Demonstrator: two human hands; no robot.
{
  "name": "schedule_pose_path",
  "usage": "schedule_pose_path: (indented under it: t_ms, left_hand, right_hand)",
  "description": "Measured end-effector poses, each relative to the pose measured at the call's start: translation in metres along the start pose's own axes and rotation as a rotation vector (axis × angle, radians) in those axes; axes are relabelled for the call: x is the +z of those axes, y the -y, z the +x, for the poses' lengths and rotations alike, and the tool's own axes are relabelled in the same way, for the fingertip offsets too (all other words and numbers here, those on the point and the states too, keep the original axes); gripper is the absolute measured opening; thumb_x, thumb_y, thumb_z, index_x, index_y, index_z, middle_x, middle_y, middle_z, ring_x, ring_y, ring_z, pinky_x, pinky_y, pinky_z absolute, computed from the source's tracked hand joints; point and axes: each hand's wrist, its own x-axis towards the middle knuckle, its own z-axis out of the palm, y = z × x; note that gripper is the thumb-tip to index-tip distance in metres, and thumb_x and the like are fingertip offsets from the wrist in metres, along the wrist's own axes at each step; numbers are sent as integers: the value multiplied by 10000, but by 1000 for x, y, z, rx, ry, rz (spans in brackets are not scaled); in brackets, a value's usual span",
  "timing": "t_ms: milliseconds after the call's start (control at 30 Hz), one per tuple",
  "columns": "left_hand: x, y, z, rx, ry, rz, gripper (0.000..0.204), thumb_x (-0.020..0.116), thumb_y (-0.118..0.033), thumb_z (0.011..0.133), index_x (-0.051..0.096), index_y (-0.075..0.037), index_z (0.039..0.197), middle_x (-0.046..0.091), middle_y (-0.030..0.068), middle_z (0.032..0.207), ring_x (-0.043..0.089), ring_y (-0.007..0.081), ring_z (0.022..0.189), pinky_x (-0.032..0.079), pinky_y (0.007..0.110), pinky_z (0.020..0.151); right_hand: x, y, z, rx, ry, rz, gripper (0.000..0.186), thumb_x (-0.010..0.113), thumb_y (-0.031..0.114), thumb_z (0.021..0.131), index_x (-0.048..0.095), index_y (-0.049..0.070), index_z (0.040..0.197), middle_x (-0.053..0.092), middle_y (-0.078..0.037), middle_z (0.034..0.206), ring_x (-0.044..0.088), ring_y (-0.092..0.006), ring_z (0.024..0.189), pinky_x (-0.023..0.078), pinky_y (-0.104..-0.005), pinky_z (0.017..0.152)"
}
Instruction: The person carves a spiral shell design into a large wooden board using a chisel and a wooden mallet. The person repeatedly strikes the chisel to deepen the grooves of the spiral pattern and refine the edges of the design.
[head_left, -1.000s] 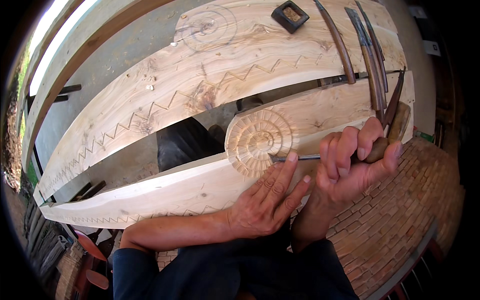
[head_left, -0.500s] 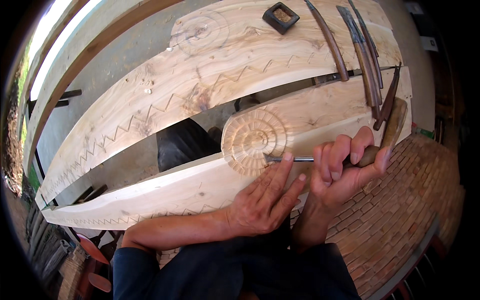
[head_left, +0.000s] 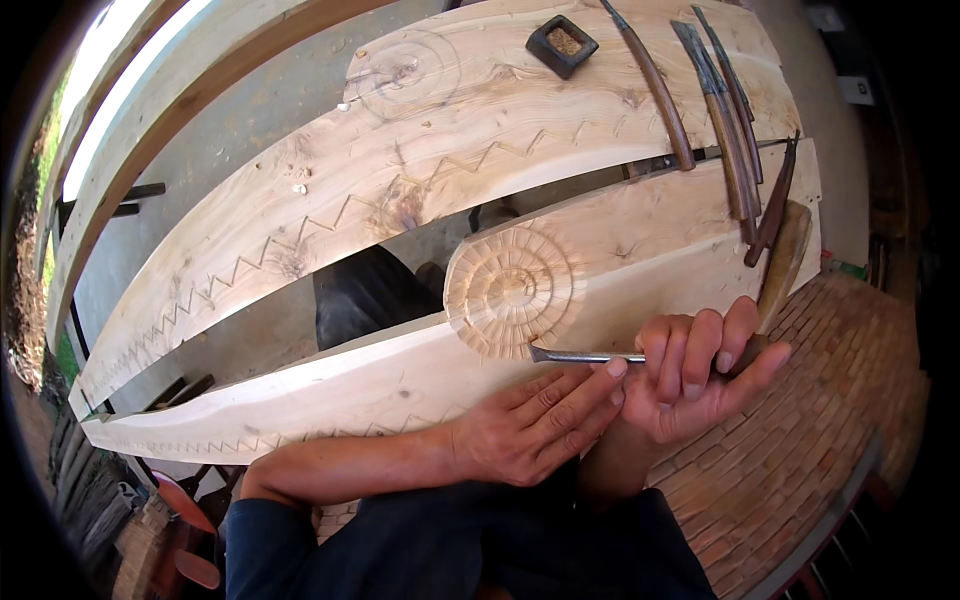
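Note:
My right hand [head_left: 685, 385] is closed around the wooden handle of a carving gouge [head_left: 580, 356], mostly hidden in the palm. The gouge's steel shaft points left, its tip touching the lower rim of a carved round rosette [head_left: 515, 290]. This rosette, with rings of short radial cuts, sits at the stepped end of the raised part of the near wooden board [head_left: 350, 375]. My left hand [head_left: 530, 425] lies at the near edge of that board, fingers stretched out, one fingertip resting on the gouge shaft close to my right hand.
Beyond a gap lies a second curved board [head_left: 330, 165] with a zigzag line and pencilled circles. A small dark square box [head_left: 562, 46] and several wood-handled tools [head_left: 735, 170] lie on it. A wooden mallet-like piece [head_left: 787, 255] rests at the right end. Brick paving [head_left: 800, 400] is below.
The gouge tip has moved down from inside the rosette to its lower rim. Both hands have shifted slightly toward me, the right one lower, with the fingertip still on the shaft.

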Motion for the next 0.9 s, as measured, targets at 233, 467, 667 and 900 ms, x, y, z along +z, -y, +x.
schedule_pose_path:
  t_ms: [233,467,667,900]
  left_hand:
    - [-1,-3,-4,49,108,-42,303,711,-103,915,773,19,1186,758,221,1283,783,279,1077,649,362,942]
    - [-1,-1,-10,167,183,-60,314,739,-110,826,766,17,1112,768,170,1119,780,264,995,652,364,894]
    - [-1,-1,-13,154,184,-82,327,726,-117,812,762,24,1105,761,166,1101,776,266,993,648,374,908]
    - [1,-2,-13,159,187,-84,329,736,-115,811,766,24,1108,756,168,1097,774,266,991,647,376,909]
  right_hand:
    - [26,30,49,-74,138,-192,508,384,599,1165,391,157,915,451,-21,578,279,-92,344,264,-223,383]
    - [78,2,169,-421,-35,-355,475,590,430,1097,431,126,769,453,-69,621,350,-147,434,303,-280,431]
    - [85,-43,213,-388,7,-466,455,622,357,1058,462,92,726,525,-97,658,390,-159,463,306,-281,430]
    - [63,-59,217,-363,39,-590,512,640,412,1070,520,73,705,590,-110,661,412,-133,428,294,-258,408]
